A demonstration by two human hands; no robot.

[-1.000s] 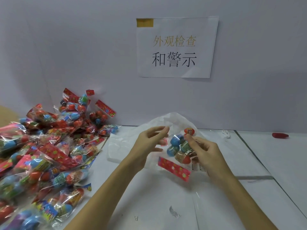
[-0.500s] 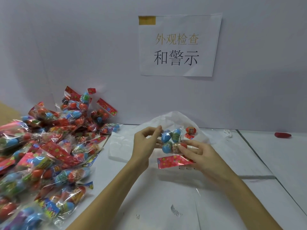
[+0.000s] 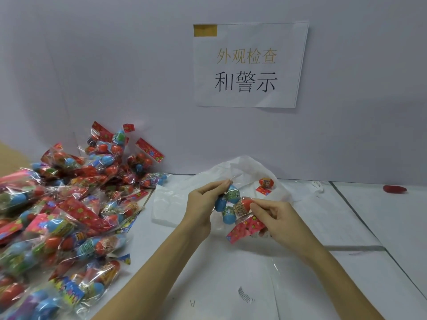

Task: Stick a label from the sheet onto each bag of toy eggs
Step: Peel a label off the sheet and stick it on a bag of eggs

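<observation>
A clear bag of toy eggs (image 3: 233, 205), blue and red ones with a red flowered header card (image 3: 243, 228), hangs above the white table between both hands. My left hand (image 3: 203, 204) pinches the bag's upper left corner. My right hand (image 3: 275, 215) grips its lower right end by the header card. A white printed strip shows under my right fingers; whether it is a label I cannot tell. A label sheet is not clearly visible.
A big pile of bagged toy eggs (image 3: 69, 215) fills the table's left side. A crumpled white plastic bag (image 3: 242, 172) lies behind the hands, with a loose red egg (image 3: 266, 182) and a red card scrap (image 3: 263, 191) on it. A red object (image 3: 394, 189) lies far right.
The bag has turned between the hands: its header card swung from lying low and flat to tilting up at my right hand, and both hands closed in on the bag.
</observation>
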